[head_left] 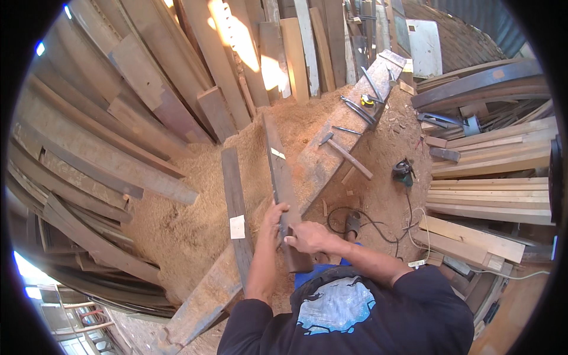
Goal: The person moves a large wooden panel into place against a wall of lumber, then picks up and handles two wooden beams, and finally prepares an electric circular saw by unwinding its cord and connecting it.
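A long dark wooden board (283, 177) with a small pale paper patch stands tilted in front of me, its near end by my lap. My left hand (273, 222) grips its left edge, thumb lying over the edge. My right hand (310, 238) is closed against the board's near part, with thumb and fingers curled. Whether it pinches a small tool there is hidden. Left of my left forearm lies a second dark board (234, 195) bearing a white paper square (237, 227).
A dusty plank bench (319, 157) holds a hammer (346, 155), a tape measure (367, 100) and several slim tools. A corded power tool (403, 173) lies on the ground at right. Sawdust (171, 236) is heaped at left. Boards lean all around; stacked timber (488, 195) lies right.
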`<state>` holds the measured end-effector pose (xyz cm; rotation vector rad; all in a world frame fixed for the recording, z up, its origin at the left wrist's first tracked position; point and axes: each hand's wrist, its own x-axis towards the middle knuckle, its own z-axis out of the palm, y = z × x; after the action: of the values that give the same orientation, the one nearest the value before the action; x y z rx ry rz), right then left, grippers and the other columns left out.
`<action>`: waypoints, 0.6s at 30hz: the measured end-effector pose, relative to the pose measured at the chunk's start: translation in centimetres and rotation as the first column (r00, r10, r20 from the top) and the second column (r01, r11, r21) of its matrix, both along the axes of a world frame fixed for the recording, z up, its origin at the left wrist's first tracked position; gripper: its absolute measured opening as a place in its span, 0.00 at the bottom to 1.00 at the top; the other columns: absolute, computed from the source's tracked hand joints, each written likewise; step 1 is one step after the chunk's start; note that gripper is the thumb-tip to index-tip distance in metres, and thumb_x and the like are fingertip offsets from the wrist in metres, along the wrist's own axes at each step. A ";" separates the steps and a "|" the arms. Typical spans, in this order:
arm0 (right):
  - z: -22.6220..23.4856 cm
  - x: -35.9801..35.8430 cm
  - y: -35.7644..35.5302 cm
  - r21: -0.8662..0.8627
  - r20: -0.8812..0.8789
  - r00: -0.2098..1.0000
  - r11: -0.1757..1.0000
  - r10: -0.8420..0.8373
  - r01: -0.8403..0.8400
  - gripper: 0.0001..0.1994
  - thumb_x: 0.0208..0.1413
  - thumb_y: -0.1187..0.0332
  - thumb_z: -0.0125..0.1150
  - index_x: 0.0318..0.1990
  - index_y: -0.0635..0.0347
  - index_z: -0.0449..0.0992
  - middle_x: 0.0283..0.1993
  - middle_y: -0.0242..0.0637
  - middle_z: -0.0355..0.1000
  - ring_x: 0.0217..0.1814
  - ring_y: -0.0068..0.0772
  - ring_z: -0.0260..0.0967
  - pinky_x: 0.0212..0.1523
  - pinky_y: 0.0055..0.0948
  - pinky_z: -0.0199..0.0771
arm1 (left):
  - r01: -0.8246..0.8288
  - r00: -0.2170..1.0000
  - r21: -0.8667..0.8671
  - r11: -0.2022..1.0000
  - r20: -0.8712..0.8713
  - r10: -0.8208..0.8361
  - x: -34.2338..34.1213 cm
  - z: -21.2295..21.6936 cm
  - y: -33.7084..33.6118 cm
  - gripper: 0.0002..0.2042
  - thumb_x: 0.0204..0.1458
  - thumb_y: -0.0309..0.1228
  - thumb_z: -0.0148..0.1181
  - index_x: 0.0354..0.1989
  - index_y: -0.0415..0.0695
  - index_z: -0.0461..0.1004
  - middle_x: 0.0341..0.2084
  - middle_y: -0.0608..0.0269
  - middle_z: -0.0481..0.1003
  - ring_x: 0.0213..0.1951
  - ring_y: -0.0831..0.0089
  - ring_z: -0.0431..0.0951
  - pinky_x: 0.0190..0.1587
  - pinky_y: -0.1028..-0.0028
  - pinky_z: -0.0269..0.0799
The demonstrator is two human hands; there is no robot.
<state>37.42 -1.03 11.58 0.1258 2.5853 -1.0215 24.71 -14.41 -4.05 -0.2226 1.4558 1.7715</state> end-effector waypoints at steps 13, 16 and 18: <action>-17.9 -7.0 22.3 0.563 -0.008 0.889 0.733 -0.458 0.383 0.28 0.53 0.68 0.57 0.62 0.56 0.59 0.63 0.53 0.60 0.64 0.56 0.60 0.61 0.48 0.60 | 0.057 0.989 0.033 0.998 0.136 -0.061 12.7 9.3 -14.0 0.44 0.36 0.24 0.60 0.68 0.42 0.49 0.43 0.42 0.76 0.45 0.53 0.79 0.50 0.60 0.75; -20.0 -7.1 24.0 0.432 0.083 0.864 0.799 -0.497 0.419 0.23 0.55 0.66 0.55 0.57 0.59 0.62 0.57 0.55 0.66 0.60 0.54 0.65 0.56 0.48 0.66 | 0.008 0.967 0.117 0.993 0.253 -0.038 15.9 13.1 -12.7 0.44 0.35 0.29 0.64 0.66 0.39 0.52 0.49 0.40 0.73 0.47 0.50 0.78 0.50 0.57 0.76; -19.5 -7.1 23.4 0.342 0.072 0.859 0.821 -0.507 0.456 0.20 0.56 0.65 0.54 0.55 0.61 0.64 0.52 0.56 0.70 0.56 0.53 0.69 0.52 0.48 0.69 | -0.139 0.944 0.198 0.970 0.323 0.069 17.7 14.9 -11.2 0.43 0.35 0.30 0.66 0.64 0.33 0.55 0.47 0.40 0.74 0.47 0.51 0.78 0.49 0.59 0.76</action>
<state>30.29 22.34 -7.90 0.9539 2.5968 -0.6920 42.40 -25.60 10.87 -0.4529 1.0304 1.8665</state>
